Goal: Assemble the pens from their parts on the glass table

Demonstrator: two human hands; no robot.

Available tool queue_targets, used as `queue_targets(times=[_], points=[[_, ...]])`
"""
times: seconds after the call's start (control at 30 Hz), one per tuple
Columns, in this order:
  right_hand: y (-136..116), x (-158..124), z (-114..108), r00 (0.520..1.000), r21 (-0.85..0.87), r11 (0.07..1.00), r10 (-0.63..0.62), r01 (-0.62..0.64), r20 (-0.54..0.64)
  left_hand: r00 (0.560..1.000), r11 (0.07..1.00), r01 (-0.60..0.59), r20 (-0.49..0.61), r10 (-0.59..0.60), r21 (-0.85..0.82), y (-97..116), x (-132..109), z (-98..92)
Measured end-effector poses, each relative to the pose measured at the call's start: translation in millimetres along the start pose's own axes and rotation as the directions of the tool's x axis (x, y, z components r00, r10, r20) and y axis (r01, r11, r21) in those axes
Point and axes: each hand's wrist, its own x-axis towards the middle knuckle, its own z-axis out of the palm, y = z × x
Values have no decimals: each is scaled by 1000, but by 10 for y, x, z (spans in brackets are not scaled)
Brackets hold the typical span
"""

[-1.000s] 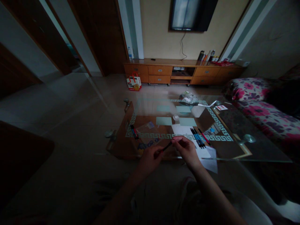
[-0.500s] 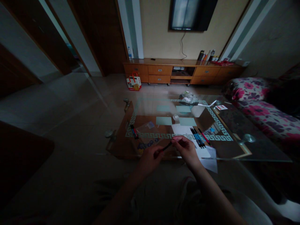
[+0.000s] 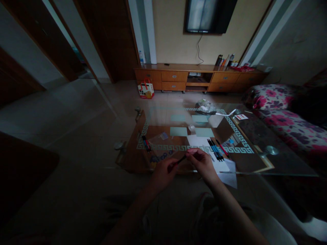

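Note:
Between my two hands is a dark pen (image 3: 181, 160) with a red part, tilted up to the right. My left hand (image 3: 165, 172) is closed round its lower, red end. The fingers of my right hand (image 3: 202, 164) pinch its upper, black end. Just beyond my right hand, several blue and black pens (image 3: 215, 150) lie side by side on white paper, with a red and black pen (image 3: 222, 148) beside them. At the left of the glass table (image 3: 158, 115) is another small group of pens (image 3: 146, 143), red, blue and black.
On the table's far side sits a crumpled clear plastic bag (image 3: 205, 107), with a red and white card (image 3: 241, 117) to its right. A flowered sofa (image 3: 288, 126) stands at the right. Along the wall, a wooden TV cabinet (image 3: 174, 76) has a paper carrier bag (image 3: 146, 90) before it.
Both hands stay in almost the same place, holding the pen. My right fingers have shifted very slightly at its upper end. Everything on the table lies as before.

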Motion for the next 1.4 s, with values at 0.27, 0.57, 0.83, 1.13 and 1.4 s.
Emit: queue_targets(times=[0.27, 0.57, 0.83, 1.13, 1.4], points=[[7, -11, -1, 998, -24, 1000, 5, -3, 65, 1000, 999, -1, 8, 1, -36, 18, -4, -7], [-11, -32, 37, 992, -47, 999, 21, -15, 127, 1000, 998, -3, 24, 4, -56, 48, 2, -11], [-29, -33, 51, 988, -60, 998, 31, -22, 149, 999, 997, 7, 40, -4, -72, 74, -7, -23], [23, -37, 47, 984, -66, 997, 40, -29, 172, 998, 996, 16, 54, -11, -90, 97, -2, -33], [-11, -50, 71, 981, -44, 997, 63, -56, 184, 999, 995, 18, 52, -13, -99, 97, -7, -33]])
